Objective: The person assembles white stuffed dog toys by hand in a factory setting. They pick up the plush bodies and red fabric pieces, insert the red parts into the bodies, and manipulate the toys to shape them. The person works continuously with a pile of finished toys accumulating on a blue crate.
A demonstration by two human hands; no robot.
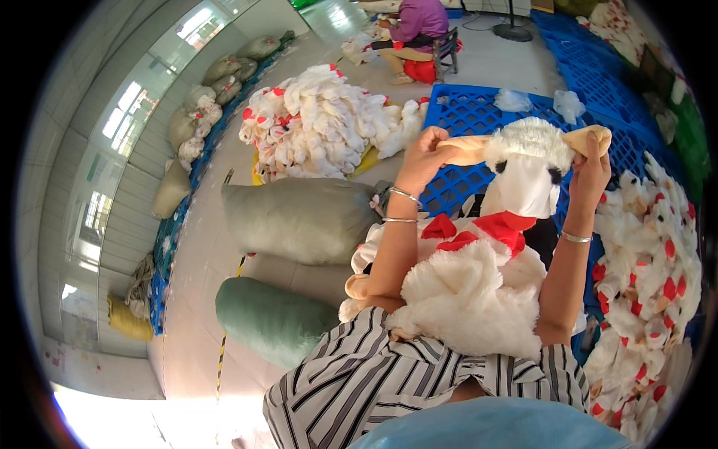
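A white plush sheep hangs upright in front of me, with dark eyes, a woolly crown, cream ears and a red piece at its neck. My left hand pinches the tip of the ear on the left. On the other side my right hand grips the second ear, so both ears are drawn out sideways. Fluffy white plush covers my lap below the head; whether it all belongs to this sheep I cannot tell. More red and white plush lies between my forearms, partly hidden.
Blue plastic pallets lie ahead. White-and-red plush pieces are heaped at the far left and on my right. A grey-green sack and a green sack lie at my left. Farther off, a person in purple sits working.
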